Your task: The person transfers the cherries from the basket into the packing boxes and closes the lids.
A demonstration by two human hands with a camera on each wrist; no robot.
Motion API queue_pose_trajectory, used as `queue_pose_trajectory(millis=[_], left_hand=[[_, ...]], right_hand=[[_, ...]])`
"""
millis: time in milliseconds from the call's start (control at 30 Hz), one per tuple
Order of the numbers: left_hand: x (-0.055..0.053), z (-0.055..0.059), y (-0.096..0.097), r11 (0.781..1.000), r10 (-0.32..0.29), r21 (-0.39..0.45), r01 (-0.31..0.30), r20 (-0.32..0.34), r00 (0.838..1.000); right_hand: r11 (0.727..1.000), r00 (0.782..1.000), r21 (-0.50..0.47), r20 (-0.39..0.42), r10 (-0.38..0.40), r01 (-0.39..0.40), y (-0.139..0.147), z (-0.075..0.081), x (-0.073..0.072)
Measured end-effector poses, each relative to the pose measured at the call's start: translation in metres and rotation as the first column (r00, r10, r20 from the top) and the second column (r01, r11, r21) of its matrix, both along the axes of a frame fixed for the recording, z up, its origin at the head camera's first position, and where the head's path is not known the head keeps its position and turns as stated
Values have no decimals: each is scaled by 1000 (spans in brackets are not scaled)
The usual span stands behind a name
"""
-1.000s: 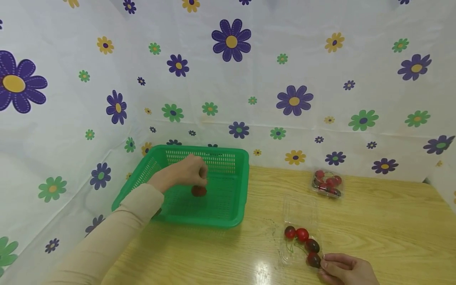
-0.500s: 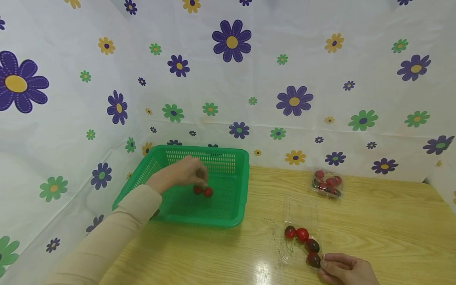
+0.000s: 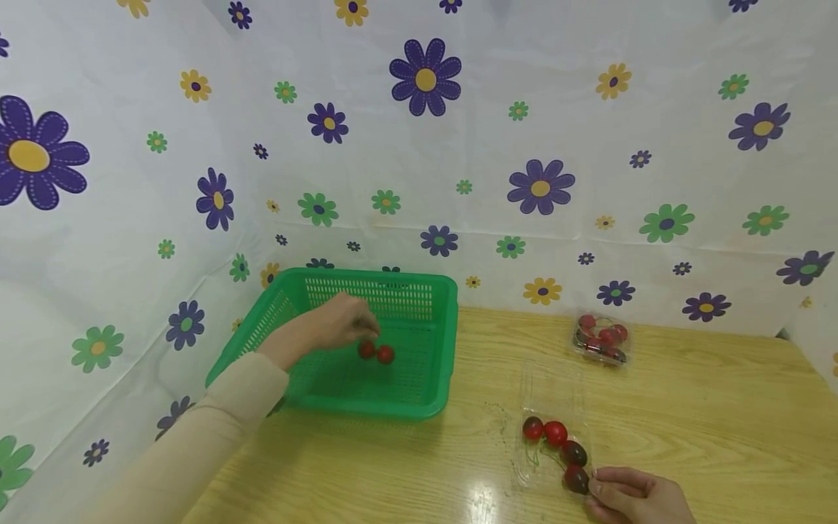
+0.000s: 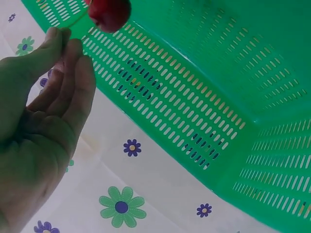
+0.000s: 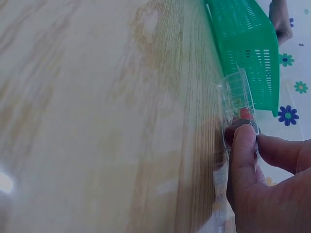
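My left hand is over the green basket, its thumb and fingertips together at a thin green stem, as the left wrist view shows. Two red cherries hang or lie low in the basket just beyond those fingertips; one large red cherry shows at the top of the left wrist view. With thumb and fingers, my right hand pinches the near right edge of an opened clear plastic box. Several red and dark cherries with green stems lie in that box, the nearest right beside the fingertips.
A second clear box filled with cherries stands farther back on the wooden table. Flower-printed white cloth rises behind the table and on the left. The basket's slotted walls stand around the left hand.
My left hand has drawn slightly back to the left, and the two cherries show more clearly beside its fingertips. My right hand keeps its grip on the box edge.
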State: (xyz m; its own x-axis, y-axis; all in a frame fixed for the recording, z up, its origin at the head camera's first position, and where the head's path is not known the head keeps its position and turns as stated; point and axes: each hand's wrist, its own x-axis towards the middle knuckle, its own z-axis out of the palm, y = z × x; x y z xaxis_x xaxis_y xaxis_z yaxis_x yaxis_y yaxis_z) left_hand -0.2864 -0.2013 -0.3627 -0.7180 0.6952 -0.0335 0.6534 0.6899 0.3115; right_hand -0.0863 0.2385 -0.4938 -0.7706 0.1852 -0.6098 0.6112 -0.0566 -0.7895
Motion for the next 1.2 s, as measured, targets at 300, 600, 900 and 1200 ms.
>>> queue_pose_trajectory(millis=[300, 600, 900, 1200], left_hand=[[16, 6, -3, 999, -42, 28, 45, -81, 996], [40, 15, -1, 993, -64, 86, 79, -173, 983], [62, 27, 14, 984, -114, 108, 141, -227, 967], [79, 36, 30, 957, -190, 162, 242, -282, 941]], right_hand=[[1000, 1000, -6, 4, -7, 7, -1, 0, 0], [1000, 1000, -10, 3, -12, 12, -1, 1, 0], [1000, 1000, -7, 8, -12, 12, 0, -1, 0], [1000, 1000, -5, 20, -9, 9, 0, -2, -1]])
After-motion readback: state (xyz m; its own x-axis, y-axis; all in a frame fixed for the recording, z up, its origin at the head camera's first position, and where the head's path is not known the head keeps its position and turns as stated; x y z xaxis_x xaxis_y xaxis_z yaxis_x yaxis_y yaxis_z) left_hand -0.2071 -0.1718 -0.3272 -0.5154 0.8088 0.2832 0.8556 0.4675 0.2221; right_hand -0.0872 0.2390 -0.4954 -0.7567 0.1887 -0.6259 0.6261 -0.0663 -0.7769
